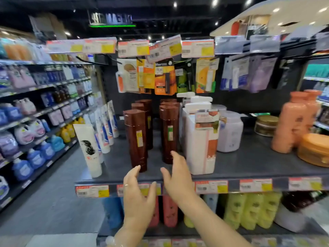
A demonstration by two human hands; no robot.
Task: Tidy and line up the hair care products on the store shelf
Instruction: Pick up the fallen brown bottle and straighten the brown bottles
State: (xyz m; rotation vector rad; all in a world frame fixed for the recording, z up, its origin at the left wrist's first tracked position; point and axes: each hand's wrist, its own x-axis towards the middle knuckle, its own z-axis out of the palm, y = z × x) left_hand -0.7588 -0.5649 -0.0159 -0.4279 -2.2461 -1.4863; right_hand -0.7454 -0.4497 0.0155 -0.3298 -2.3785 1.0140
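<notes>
While both hands, left hand (138,191) and right hand (178,175), reach empty with fingers spread, the brown bottles (136,138) on the shelf (249,163) stand unevenly, so lining-up looks barely begun

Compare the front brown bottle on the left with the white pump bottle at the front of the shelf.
The front brown bottle is slim, dark and glossy with a flat cap; the white pump bottle is wide, boxy and topped by a pump. The brown one carries a small yellow sticker, the white one a card hung at its neck. Both stand upright on the shelf, and neither hand touches them.
</notes>
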